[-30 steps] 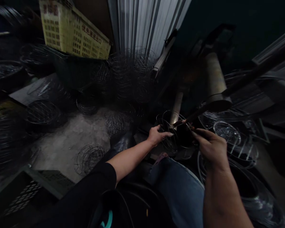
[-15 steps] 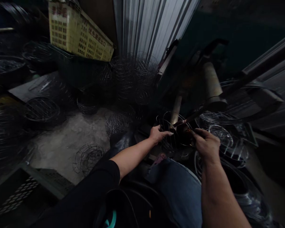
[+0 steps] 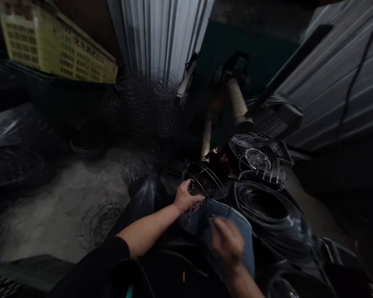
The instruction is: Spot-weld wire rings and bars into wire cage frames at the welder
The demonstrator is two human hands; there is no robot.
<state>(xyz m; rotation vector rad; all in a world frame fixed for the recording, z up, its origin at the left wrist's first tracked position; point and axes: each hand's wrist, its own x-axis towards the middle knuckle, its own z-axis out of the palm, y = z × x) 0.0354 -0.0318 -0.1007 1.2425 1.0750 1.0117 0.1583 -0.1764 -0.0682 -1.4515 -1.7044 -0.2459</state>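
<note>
My left hand (image 3: 186, 198) is closed on the rim of a round wire frame (image 3: 216, 178), made of thin metal hoops, above my knee. The frame's hoops stand tilted in front of my thigh. My right hand (image 3: 228, 240) is apart from the frame, over the blue cloth (image 3: 244, 231) on my lap, blurred, with its fingers curled together. Whatever they pinch is too smeared to make out. Just beyond the wire frame are the tip of a pale metal cylinder (image 3: 206, 140) and a copper-toned part (image 3: 220, 159) of a machine.
A thicker cylinder (image 3: 238, 99) juts from the machine. To the right lie a large wire coil (image 3: 267, 207) and wire pieces (image 3: 257, 159). Wire baskets (image 3: 101, 221) rest on the floor at left. A yellow crate (image 3: 59, 45) stands at the back left.
The wire frame has come away from the machine's cylinder toward my lap in my left hand. My right hand has let go of it and dropped to my lap. The view has swung right.
</note>
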